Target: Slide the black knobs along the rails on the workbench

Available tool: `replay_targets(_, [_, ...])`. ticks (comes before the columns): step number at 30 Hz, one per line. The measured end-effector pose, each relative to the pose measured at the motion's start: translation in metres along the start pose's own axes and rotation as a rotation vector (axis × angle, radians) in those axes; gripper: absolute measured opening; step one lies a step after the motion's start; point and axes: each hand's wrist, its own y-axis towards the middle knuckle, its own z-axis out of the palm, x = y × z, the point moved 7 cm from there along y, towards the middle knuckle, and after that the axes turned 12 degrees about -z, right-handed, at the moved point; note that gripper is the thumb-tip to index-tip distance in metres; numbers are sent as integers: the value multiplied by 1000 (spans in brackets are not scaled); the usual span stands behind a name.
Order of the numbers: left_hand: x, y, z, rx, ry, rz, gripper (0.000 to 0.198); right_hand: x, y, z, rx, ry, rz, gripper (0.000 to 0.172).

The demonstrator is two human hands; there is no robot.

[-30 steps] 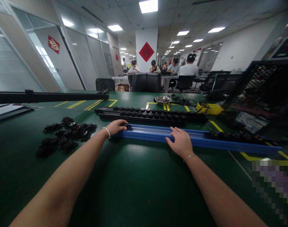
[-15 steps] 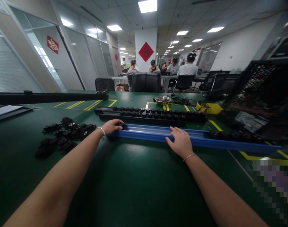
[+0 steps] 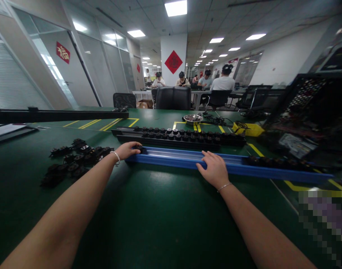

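Observation:
A long blue rail (image 3: pixel 171 161), shaped like a trough, lies across the green table in front of me. At its left end my left hand (image 3: pixel 128 150) has thumb and fingers closed round a small black socket module (image 3: pixel 140 148), mostly hidden by the fingers. My right hand (image 3: pixel 215 168) grips the near wall of the rail around its middle, thumb outside and fingers over the edge. Several black modules (image 3: pixel 274 162) sit in the rail's right part. Left of the rail, a loose pile of similar black modules (image 3: pixel 78 158) lies on the table.
Behind the blue rail run black rails (image 3: pixel 171 140) lined with round black modules. Farther back stand a metal bowl (image 3: pixel 192 118), tangled cables (image 3: pixel 217 118) and a yellow bin (image 3: pixel 249 129). A long black bar (image 3: pixel 55 115) crosses the far left. People sit at distant desks.
My left hand has shifted slightly left with the module, toward the rail's left end. The rail's left end also appears slightly farther left. My right hand stays in place.

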Motion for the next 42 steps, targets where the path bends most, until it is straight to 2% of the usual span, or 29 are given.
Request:
replay_targets(20, [27,1,-7,-3,-77,-76,56,1,0,-1,4,27,2,18])
replay_targets(29, [31,-1,-14,-42,-84,-34,55,1,1,0,12,6,-5,18])
replay_targets(36, [44,-2,-16,-14,-111,-113,59,2,1,-1,-1,17,-6,17])
replay_targets(42, [53,-2,-22,-61,-76,-134,54,2,1,-1,-5,25,-10,17])
